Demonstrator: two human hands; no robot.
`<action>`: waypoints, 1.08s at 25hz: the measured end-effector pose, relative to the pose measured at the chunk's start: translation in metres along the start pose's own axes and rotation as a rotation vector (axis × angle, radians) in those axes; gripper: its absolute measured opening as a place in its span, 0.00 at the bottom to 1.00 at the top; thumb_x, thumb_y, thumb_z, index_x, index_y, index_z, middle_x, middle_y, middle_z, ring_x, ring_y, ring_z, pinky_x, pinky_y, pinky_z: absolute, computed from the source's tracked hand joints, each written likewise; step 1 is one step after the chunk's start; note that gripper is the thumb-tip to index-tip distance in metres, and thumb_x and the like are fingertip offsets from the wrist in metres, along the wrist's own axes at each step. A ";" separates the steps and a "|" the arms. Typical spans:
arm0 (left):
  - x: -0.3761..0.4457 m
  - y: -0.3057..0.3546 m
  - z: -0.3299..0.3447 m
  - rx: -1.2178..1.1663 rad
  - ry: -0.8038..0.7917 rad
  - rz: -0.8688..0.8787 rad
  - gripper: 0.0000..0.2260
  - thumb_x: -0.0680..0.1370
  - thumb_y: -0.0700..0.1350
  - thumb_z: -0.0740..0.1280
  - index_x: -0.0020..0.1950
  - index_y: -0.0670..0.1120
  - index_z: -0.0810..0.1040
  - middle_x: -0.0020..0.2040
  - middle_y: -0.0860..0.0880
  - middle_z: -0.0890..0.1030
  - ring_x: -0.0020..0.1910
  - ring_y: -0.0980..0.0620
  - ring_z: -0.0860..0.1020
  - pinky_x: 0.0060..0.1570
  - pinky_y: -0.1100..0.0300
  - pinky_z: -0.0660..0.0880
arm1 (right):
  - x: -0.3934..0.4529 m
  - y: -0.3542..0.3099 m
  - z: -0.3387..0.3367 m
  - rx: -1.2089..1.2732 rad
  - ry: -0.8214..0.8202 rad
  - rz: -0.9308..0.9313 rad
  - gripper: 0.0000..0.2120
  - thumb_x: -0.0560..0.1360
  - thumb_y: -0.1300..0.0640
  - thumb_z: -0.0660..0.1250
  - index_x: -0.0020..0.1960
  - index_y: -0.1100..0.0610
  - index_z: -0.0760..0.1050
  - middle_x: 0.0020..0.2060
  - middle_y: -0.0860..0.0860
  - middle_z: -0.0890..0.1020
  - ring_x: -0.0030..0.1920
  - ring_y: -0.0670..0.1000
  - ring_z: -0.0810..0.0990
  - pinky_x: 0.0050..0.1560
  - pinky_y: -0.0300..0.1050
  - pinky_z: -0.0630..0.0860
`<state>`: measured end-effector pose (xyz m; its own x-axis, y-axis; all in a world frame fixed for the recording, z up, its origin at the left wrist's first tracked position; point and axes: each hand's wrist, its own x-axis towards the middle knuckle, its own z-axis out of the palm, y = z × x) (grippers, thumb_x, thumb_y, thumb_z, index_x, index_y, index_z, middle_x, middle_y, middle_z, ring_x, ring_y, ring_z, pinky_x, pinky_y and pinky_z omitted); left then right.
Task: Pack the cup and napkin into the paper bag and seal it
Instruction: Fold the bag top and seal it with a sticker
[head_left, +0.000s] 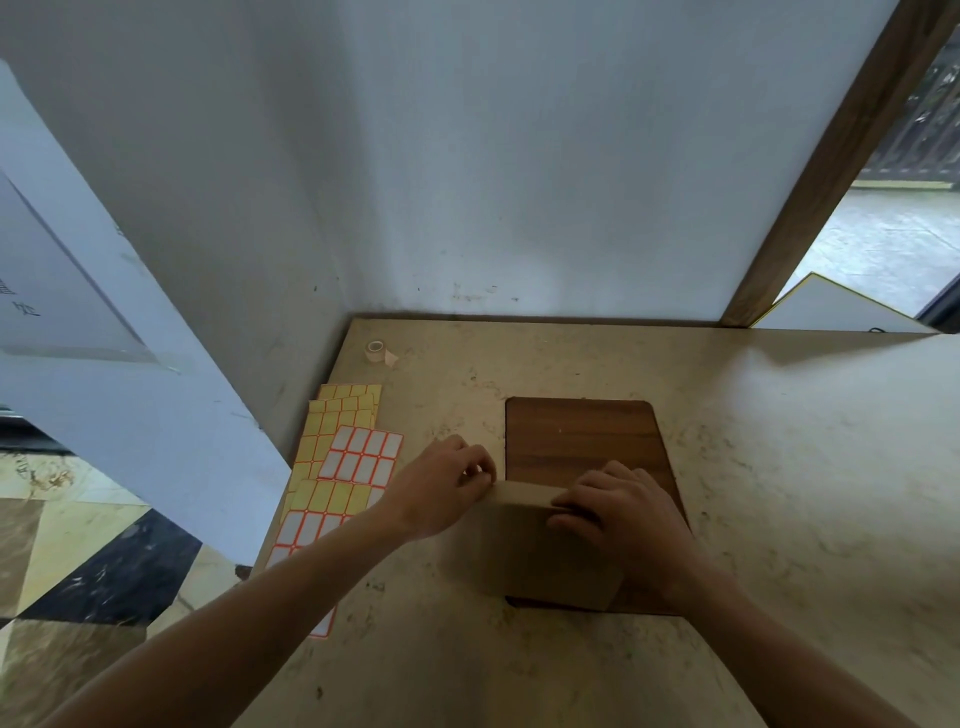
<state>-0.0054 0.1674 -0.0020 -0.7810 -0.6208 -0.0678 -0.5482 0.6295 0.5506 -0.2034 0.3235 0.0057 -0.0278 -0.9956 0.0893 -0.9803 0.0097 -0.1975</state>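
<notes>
A brown paper bag (540, 551) stands on a dark wooden board (582, 436) in the middle of the table, its top folded over. My left hand (447, 483) pinches the left end of the folded top edge. My right hand (623, 512) grips the right part of that fold, fingers curled over it. The cup and the napkin are not visible; whatever is in the bag is hidden.
Sheets of yellow and white sticker labels (343, 467) lie to the left of the bag. A small roll of tape (375, 352) sits at the table's far left corner. A white wall closes the back and left; the table (779, 467) extends right.
</notes>
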 end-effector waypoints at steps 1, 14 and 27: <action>0.000 -0.002 0.000 0.031 -0.028 0.008 0.09 0.81 0.52 0.60 0.54 0.52 0.78 0.50 0.51 0.75 0.49 0.53 0.73 0.51 0.56 0.74 | 0.001 0.000 0.000 0.024 -0.014 -0.001 0.26 0.75 0.34 0.49 0.55 0.45 0.80 0.49 0.43 0.82 0.46 0.46 0.75 0.45 0.44 0.71; 0.016 0.025 0.026 0.527 -0.037 0.497 0.16 0.83 0.53 0.53 0.62 0.47 0.74 0.56 0.47 0.76 0.53 0.47 0.74 0.50 0.56 0.64 | 0.013 -0.008 0.001 0.065 0.036 -0.026 0.06 0.76 0.48 0.65 0.48 0.47 0.80 0.38 0.43 0.80 0.38 0.45 0.71 0.31 0.40 0.68; -0.024 -0.049 -0.003 0.163 0.177 0.316 0.16 0.80 0.54 0.56 0.45 0.47 0.79 0.39 0.51 0.78 0.38 0.53 0.74 0.34 0.56 0.74 | 0.005 0.021 0.007 0.251 0.051 0.124 0.06 0.74 0.53 0.70 0.49 0.44 0.81 0.41 0.38 0.80 0.42 0.41 0.76 0.43 0.43 0.76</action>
<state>0.0410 0.1496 -0.0250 -0.8629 -0.4468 0.2362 -0.3406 0.8594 0.3814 -0.2228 0.3184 -0.0050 -0.1609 -0.9821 0.0974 -0.8899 0.1018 -0.4446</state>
